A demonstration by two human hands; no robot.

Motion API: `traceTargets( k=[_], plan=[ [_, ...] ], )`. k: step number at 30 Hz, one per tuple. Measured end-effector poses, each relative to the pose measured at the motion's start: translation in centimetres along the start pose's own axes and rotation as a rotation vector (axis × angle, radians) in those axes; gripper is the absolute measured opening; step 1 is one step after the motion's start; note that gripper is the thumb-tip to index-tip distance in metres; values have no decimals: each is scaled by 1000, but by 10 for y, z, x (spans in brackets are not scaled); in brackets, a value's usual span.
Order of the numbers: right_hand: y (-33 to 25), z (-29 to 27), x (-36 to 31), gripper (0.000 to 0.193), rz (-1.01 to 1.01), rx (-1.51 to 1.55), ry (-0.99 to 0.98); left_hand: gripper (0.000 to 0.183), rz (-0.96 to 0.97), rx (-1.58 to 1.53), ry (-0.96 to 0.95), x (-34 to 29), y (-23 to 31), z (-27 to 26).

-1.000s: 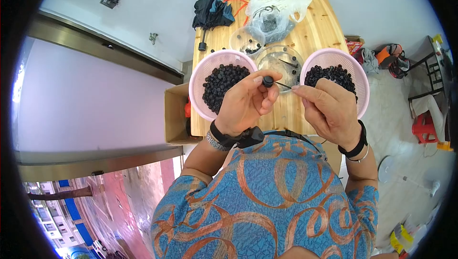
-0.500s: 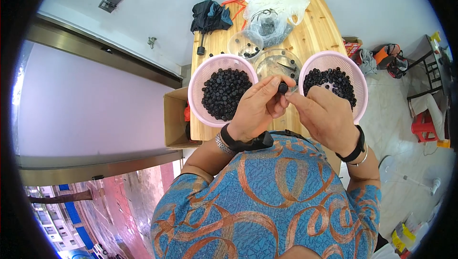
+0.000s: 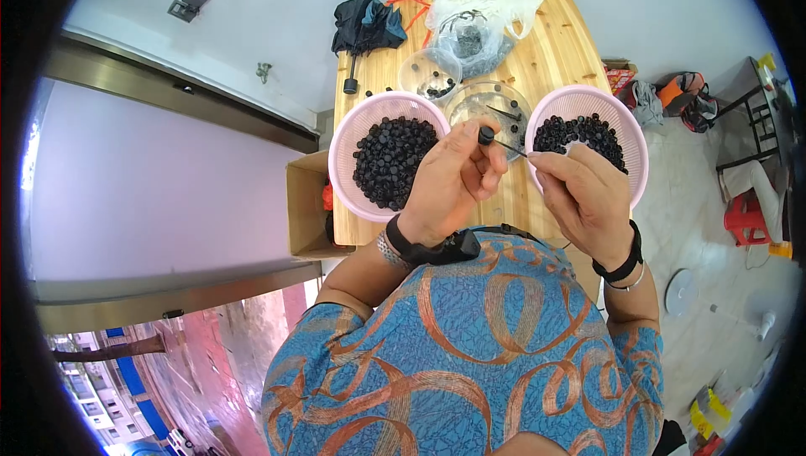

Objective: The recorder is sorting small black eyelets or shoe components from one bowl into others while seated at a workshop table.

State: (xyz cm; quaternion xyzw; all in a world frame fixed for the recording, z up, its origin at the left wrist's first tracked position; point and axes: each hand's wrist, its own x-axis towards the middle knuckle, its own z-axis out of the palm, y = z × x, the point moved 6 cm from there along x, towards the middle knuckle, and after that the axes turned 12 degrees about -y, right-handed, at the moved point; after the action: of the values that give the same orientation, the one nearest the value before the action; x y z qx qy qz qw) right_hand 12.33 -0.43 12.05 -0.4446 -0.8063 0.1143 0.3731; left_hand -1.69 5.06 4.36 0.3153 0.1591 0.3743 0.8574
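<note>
Between the thumb and fingers of my left hand [image 3: 451,177] is a small round black cap [image 3: 486,135]. My right hand [image 3: 588,196] pinches the far end of a thin dark strip [image 3: 511,149], which runs straight from the cap to my right fingertips. Whether the strip is joined to the cap or only touches it, I cannot tell. Both hands are in the air over the near part of the table, between a left pink basket [image 3: 342,191] heaped with similar black caps and a right pink basket [image 3: 635,179] holding a looser layer of them.
Beyond my hands lies a round clear tray [image 3: 457,103] with a slim dark pointed tool [image 3: 504,112] and a few caps. A smaller clear bowl [image 3: 411,78] stands behind it. Farther back are a folded umbrella [image 3: 365,26] and plastic bags [image 3: 495,7] on the wooden table [image 3: 558,44].
My right hand has drawn away from the cap, rightward, and the thin strip now shows between the hands. My left hand has shifted slightly left and up with the cap.
</note>
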Motion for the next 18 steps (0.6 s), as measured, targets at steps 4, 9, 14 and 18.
traceTargets(
  k=[4,9,14,18],
  plan=[
    [-2,1,3,20,-3,-17,-20,29,-14,51,1,-1,-4,1],
    [-4,-2,2,18,-8,-82,-57,29,-33,97,7,1,-6,2],
    [-1,8,3,20,38,-35,-85,27,158,321,149,0,-7,-1],
    [3,17,-2,23,14,-33,-37,28,198,214,108,6,-6,4]
  ],
)
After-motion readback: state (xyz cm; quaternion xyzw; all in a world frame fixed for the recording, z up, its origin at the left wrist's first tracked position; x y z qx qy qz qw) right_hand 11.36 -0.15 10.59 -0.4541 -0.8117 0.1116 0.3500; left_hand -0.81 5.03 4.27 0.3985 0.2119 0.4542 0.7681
